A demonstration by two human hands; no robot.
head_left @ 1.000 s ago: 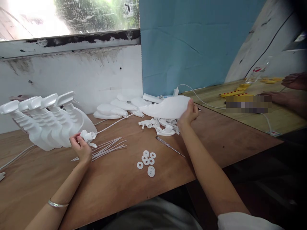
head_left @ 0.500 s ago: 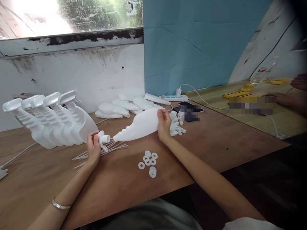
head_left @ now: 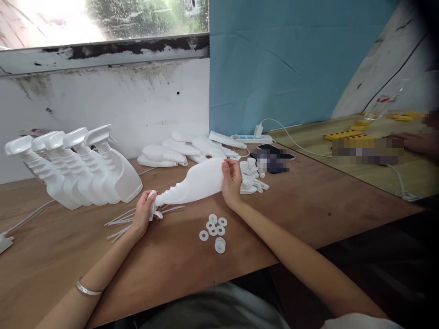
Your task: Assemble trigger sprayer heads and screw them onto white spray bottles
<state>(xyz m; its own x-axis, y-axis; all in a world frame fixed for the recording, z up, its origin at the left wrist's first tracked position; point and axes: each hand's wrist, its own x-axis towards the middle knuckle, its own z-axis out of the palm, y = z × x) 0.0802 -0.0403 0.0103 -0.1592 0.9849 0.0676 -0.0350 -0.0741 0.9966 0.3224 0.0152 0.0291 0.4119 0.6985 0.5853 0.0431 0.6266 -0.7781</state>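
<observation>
A white plastic spray bottle (head_left: pixel 202 180) lies nearly level in the air above the table, its neck toward the left. My right hand (head_left: pixel 232 183) is closed round its base end. In my left hand (head_left: pixel 142 212) is a white trigger sprayer head (head_left: pixel 156 211), pressed against the bottle's neck; the fingers partly hide it. Below the left hand, several thin white tubes (head_left: pixel 120 220) lie on the wood. Several white ring washers (head_left: pixel 212 226) are scattered in front of the bottle. Loose white sprayer parts (head_left: pixel 252 176) sit just beyond my right hand.
Several spray bottles with heads (head_left: pixel 89 169) stand in a row at left. Bottles without heads (head_left: pixel 192 146) lie by the wall. Phones (head_left: pixel 274 153) and a power strip (head_left: pixel 252 138) are at back right. Another person's hand (head_left: pixel 411 140) is near yellow pieces (head_left: pixel 346 133) on the neighbouring table.
My left hand has moved right with the sprayer head, closing the gap to the bottle's neck. The tube that showed between them is now out of sight. My right hand still holds the bottle.
</observation>
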